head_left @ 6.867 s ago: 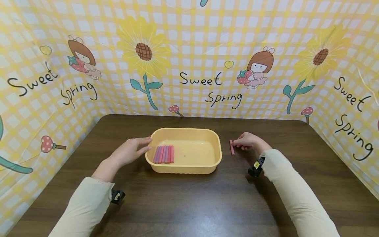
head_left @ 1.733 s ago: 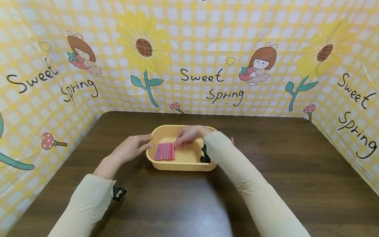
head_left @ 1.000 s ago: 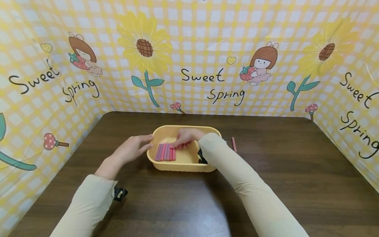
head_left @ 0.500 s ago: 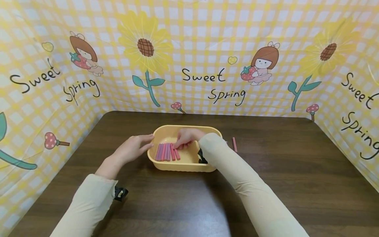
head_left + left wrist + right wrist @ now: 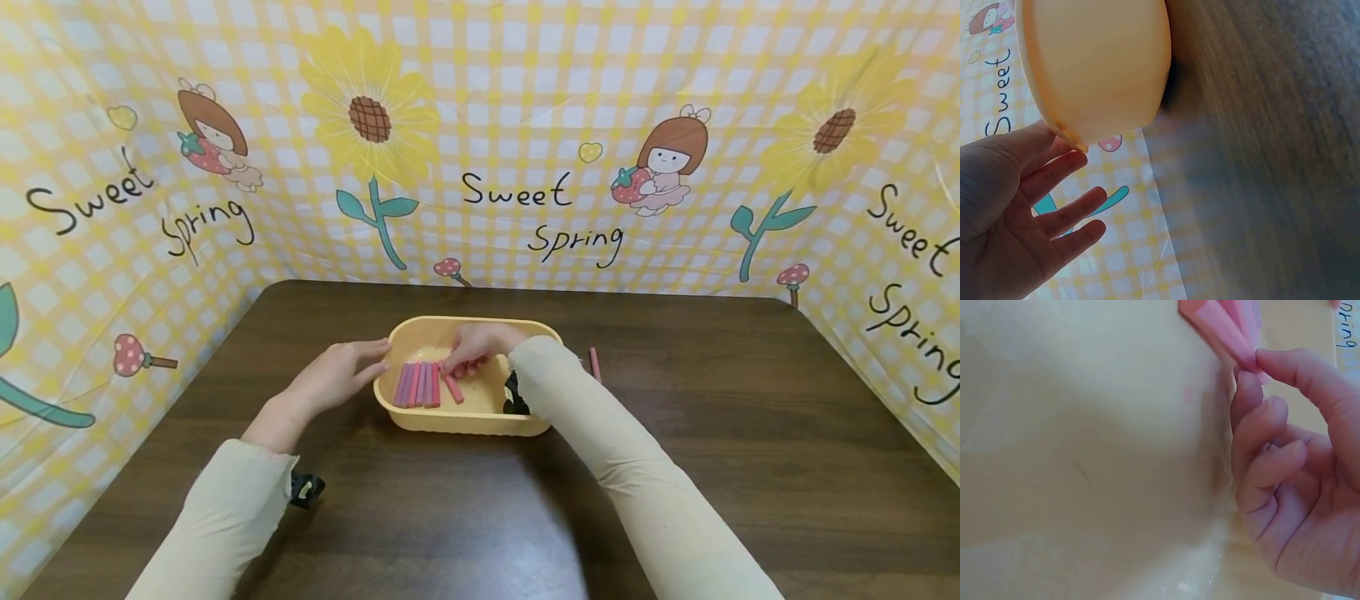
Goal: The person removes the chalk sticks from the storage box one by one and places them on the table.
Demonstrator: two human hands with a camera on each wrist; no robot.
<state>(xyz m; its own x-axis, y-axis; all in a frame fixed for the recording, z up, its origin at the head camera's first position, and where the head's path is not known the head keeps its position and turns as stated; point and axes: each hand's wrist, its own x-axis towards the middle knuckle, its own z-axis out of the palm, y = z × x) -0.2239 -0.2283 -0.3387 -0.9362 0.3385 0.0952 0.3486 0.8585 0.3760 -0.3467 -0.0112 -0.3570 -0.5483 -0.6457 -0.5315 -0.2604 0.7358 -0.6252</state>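
A pale yellow plastic tub [image 5: 468, 423] stands on the table. Inside it, several pink and purple chalk-like sticks [image 5: 416, 385] lie side by side along the left end. My right hand [image 5: 480, 346] reaches into the tub and pinches the far end of a pink stick [image 5: 454, 390] between thumb and index finger. That stick slants away from the right side of the row. In the right wrist view, the pink stick [image 5: 1225, 331] has flat sides. My left hand [image 5: 326, 387] touches the tub's left rim, its fingers fairly straight and spread in the left wrist view.
One more pink stick [image 5: 595, 364] lies on the dark wooden table [image 5: 450, 517], just right of the tub and partly behind the right sleeve. A yellow checked cloth [image 5: 517, 100] rises behind the table and at both sides. Black wrist cameras sit on both cuffs.
My right hand has brought a pink stick from the table's right side into the tub. Its near end has swung rightward, away from the row. The left hand stays at the rim.
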